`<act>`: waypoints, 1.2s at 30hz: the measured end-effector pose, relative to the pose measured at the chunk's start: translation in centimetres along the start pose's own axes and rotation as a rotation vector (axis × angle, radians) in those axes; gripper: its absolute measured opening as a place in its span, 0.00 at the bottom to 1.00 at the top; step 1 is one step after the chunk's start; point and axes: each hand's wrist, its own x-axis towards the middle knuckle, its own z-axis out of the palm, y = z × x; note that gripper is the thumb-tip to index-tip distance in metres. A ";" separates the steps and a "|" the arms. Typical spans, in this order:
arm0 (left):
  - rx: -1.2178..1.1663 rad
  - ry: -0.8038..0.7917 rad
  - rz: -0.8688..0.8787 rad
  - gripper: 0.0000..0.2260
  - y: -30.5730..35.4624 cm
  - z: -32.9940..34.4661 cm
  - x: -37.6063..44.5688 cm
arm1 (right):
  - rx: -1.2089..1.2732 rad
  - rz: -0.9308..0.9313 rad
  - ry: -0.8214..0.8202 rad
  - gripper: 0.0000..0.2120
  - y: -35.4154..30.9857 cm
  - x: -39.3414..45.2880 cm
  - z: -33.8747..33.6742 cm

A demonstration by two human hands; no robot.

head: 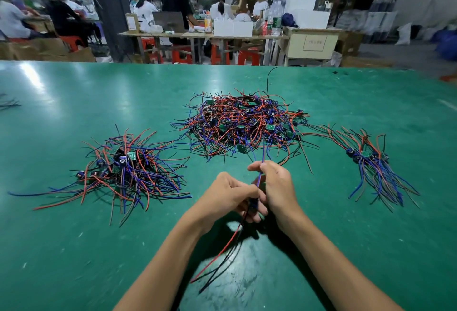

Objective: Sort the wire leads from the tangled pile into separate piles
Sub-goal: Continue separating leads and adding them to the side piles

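A single wire lead (237,234), with blue strands running upward and red and black strands trailing down toward the viewer, is held above the near centre of the green table (61,249). The left hand (228,195) curls its fingers round the lead's middle; the right hand (274,187) pinches the blue strands between thumb and forefinger, the two hands touching. Beyond them lies the tangled pile (242,122) of red, blue and black leads with small green boards. A loose left pile (128,172) and an aligned right pile (373,162) flank it. Behind, people sit and stand at workbenches (202,34) with red stools.
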 end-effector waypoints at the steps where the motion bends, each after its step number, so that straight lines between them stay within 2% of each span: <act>1: 0.011 -0.028 0.003 0.11 0.1 0.0 -0.1 | -0.012 0.002 0.030 0.13 0.0 0.0 -0.2; 4: 0.046 -0.064 0.007 0.10 0.4 -0.1 -0.2 | -0.009 -0.001 0.063 0.13 -0.2 -0.1 -0.3; 8: 0.085 -0.122 -0.015 0.09 0.3 0.2 -0.5 | 0.134 0.069 0.146 0.14 -1.0 0.4 -0.7; 11: 0.108 -0.123 -0.017 0.09 0.3 0.2 -0.5 | 0.236 0.122 0.147 0.12 -1.4 0.4 -1.0; 18: 0.149 -0.171 -0.049 0.11 0.1 0.3 -0.3 | 0.695 0.482 0.034 0.10 -1.7 0.7 -2.6; 20: 0.139 -0.135 -0.046 0.10 0.0 0.1 -0.3 | 0.630 0.435 -0.007 0.11 -1.9 0.6 -2.8; 23: 0.082 -0.037 -0.033 0.10 0.0 -0.6 -0.1 | 0.288 0.219 -0.129 0.16 -2.0 0.3 -2.3; 26: -0.040 0.053 -0.057 0.09 0.0 -1.4 0.3 | 0.060 0.014 -0.262 0.12 -2.1 -0.2 -1.7; 28: -0.138 0.029 -0.087 0.11 -0.1 -1.8 0.3 | -0.016 -0.074 -0.245 0.10 -2.1 -0.5 -1.8; 30: -0.161 -0.027 -0.060 0.13 -0.4 -2.3 0.2 | 0.009 -0.083 -0.179 0.10 -2.2 -0.4 -2.2; 32: -0.160 -0.018 -0.021 0.14 -0.6 -2.9 0.1 | 0.041 -0.065 -0.109 0.10 -2.3 -0.2 -2.6; 36: -0.019 0.191 0.038 0.12 -0.5 -3.5 0.2 | 0.215 0.005 -0.017 0.09 -2.3 0.3 -3.1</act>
